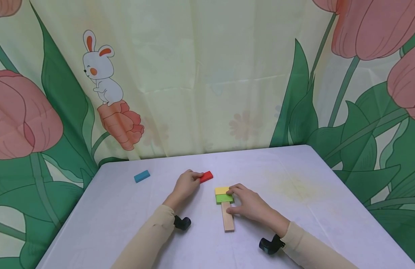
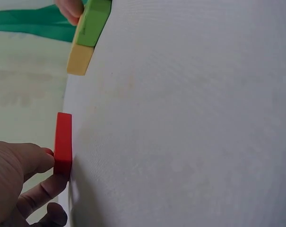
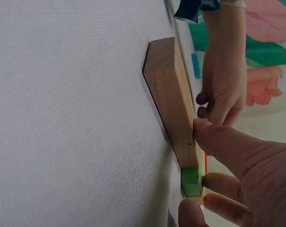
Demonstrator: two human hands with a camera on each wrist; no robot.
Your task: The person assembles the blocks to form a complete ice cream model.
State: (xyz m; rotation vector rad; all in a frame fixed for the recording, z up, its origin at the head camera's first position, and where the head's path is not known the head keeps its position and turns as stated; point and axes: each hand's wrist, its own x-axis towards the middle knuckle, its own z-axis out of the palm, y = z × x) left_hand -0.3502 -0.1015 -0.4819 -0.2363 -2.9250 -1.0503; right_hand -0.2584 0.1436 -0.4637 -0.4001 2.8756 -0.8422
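Note:
My left hand (image 1: 187, 184) pinches one end of a flat red block (image 1: 206, 176) at the tabletop. In the left wrist view its thumb and fingers are at the lower end of that red block (image 2: 63, 144). My right hand (image 1: 249, 203) rests over a row of blocks, its fingertips on the yellow block (image 1: 221, 191) and green block (image 1: 223, 198), and its thumb on the long plain wooden block (image 1: 227, 220). The yellow and green blocks lie side by side across the top end of the wooden one, forming a T shape. The right wrist view shows the thumb touching the wooden block (image 3: 169, 99).
A blue block (image 1: 141, 176) lies alone at the back left of the white-covered table (image 1: 103, 224). Behind the table's far edge hangs a curtain (image 1: 220, 93) printed with tulips and a rabbit. Both wrists carry small black cameras.

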